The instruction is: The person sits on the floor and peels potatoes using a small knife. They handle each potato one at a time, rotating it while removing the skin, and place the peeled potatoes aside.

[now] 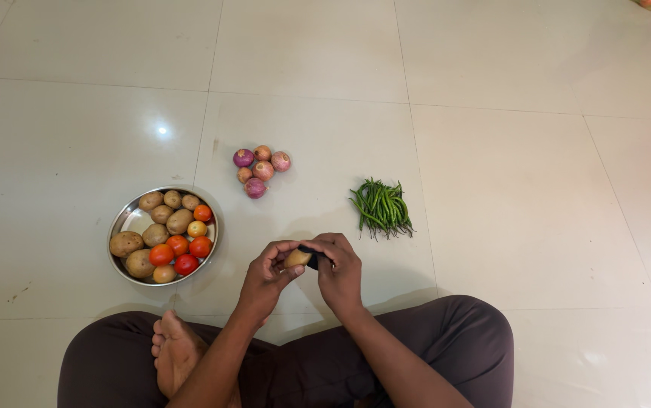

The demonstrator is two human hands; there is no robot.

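Observation:
I sit cross-legged on a pale tiled floor. My left hand (267,273) grips a small brown potato (296,258) between thumb and fingers. My right hand (338,266) is closed around a small dark-handled tool (311,254), likely a peeler, pressed against the potato's right side. Both hands meet just above my lap, over the floor.
A round steel plate (124,219) at my left holds several potatoes and tomatoes. Several red onions (260,171) lie in a cluster farther ahead. A bunch of green chillies (381,207) lies ahead to the right. My bare foot (176,349) rests by my left knee.

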